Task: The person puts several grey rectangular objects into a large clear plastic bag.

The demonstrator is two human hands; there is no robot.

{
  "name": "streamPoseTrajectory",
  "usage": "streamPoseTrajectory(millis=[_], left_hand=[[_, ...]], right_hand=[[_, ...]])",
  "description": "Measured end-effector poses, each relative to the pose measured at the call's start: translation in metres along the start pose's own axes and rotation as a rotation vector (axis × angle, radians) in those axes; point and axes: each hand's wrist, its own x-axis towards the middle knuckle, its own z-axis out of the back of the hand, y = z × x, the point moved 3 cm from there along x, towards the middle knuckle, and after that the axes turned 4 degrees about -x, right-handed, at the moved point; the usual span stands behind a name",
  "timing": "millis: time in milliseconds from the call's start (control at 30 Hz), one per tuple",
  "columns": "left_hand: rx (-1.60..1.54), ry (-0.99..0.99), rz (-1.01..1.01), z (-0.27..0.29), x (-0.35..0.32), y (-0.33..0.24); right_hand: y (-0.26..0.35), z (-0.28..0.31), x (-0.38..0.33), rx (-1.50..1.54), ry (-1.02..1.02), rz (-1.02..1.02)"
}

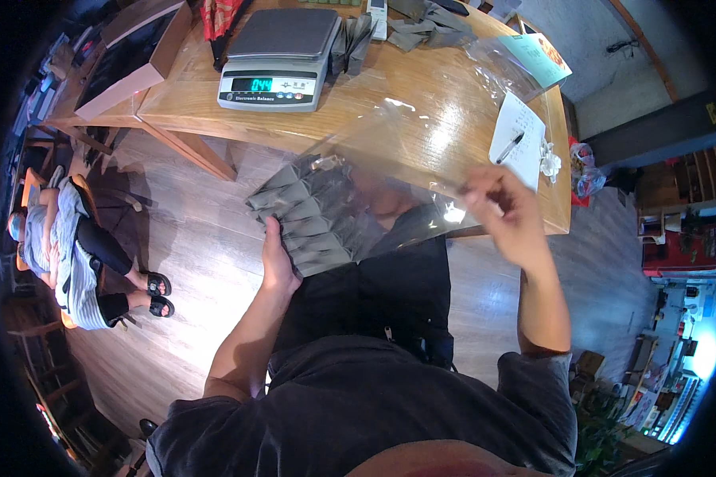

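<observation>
A clear plastic bag (410,159) lies across my lap and the table's near edge, with several pleated grey packets (306,219) stacked in a row at its left end. My left hand (278,262) grips that end, thumb on top of the packets and its other fingers hidden below. Beside the bag's right end, my right hand (501,211) is raised with its fingers curled together. A small whitish spot shows at those fingertips, too small and blurred to name.
A digital scale (274,63) stands on the wooden table (366,103), with more grey packets (350,48) beside it. To the right lie a written sheet (517,131), a black pen (511,149) and another clear bag (497,63). A person (79,246) sits at the left.
</observation>
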Motion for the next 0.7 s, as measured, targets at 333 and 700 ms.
streamPoseTrajectory(millis=[333,700], left_hand=[[-0.132,0.027,0.092,-0.009,0.0,-0.002],[-0.124,0.005,0.036,-0.001,-0.007,-0.009]], right_hand=[[-0.057,-0.038,0.184,-0.458,-0.112,0.262],[-0.094,-0.098,0.244,-0.531,-0.303,0.294]])
